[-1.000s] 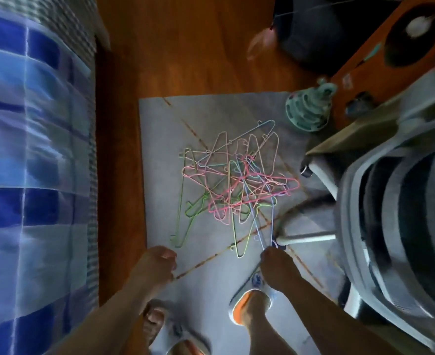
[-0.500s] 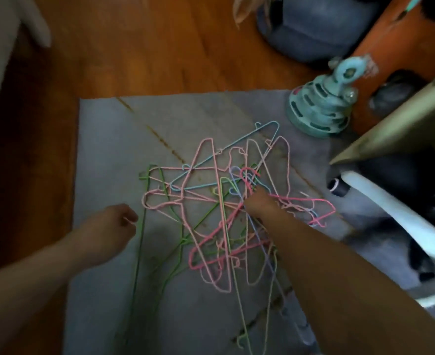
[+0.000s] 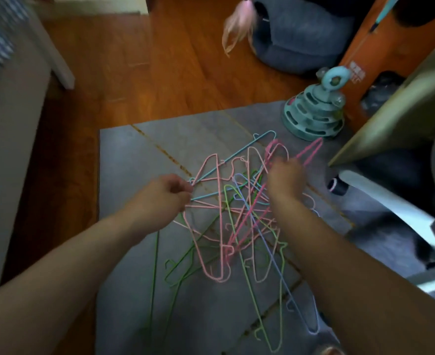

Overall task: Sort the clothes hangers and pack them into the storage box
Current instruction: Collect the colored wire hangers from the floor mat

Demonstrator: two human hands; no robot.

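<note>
A tangled pile of thin wire hangers (image 3: 226, 226) in pink, green, blue and lilac lies on a grey mat (image 3: 139, 155) on the floor. My left hand (image 3: 167, 193) is closed at the pile's left edge, pinching the end of a teal-blue hanger (image 3: 247, 147). My right hand (image 3: 285, 178) is closed on a bright pink hanger (image 3: 311, 152) at the pile's upper right, lifted slightly and blurred by motion. No storage box is visible.
A teal tiered cat toy (image 3: 313, 114) stands at the mat's far right corner. An orange box (image 3: 380, 42) and a grey cushion bed (image 3: 298, 37) lie beyond it. A chair base leg (image 3: 380, 198) reaches in from the right. A white bed frame (image 3: 11, 129) runs along the left.
I have bent lower over the pile. My left hand moved right to the pile's edge and closed on the blue hanger. My right hand moved up and right, pulling a pink hanger.
</note>
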